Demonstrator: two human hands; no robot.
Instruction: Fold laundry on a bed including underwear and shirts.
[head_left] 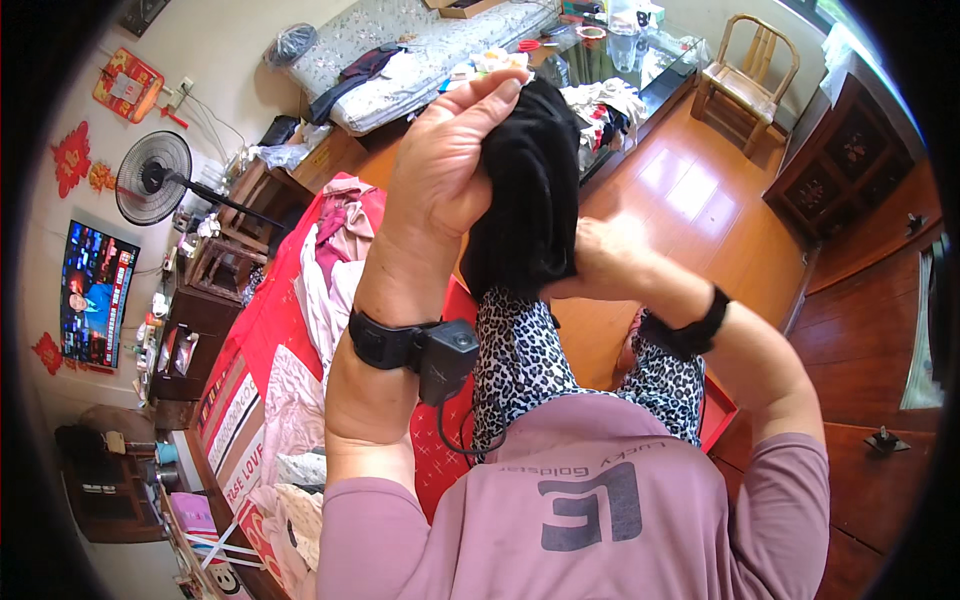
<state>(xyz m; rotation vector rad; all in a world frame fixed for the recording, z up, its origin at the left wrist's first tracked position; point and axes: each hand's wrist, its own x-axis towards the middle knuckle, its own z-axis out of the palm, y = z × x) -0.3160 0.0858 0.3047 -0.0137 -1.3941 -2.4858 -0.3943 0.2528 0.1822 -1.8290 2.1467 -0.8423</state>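
At frame centre, my left hand (pixel 445 165) pinches the top of a black garment (pixel 525 190); my right hand (pixel 600 262) closes on its side, apparently mid-fold, unfinished. More clothes (pixel 320 290) wait on the red bed (pixel 265 320) at left.

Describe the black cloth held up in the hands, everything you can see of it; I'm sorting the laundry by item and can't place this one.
The black cloth is a soft, dark, plain fabric piece, bunched and hanging in folds, held up in front of the camera. The left hand grips its upper edge, fingers curled over the top; the right hand holds its lower right side. Its lower end meets leopard-print fabric below; whether the two are joined cannot be told. Its full shape is hidden by the bunching.
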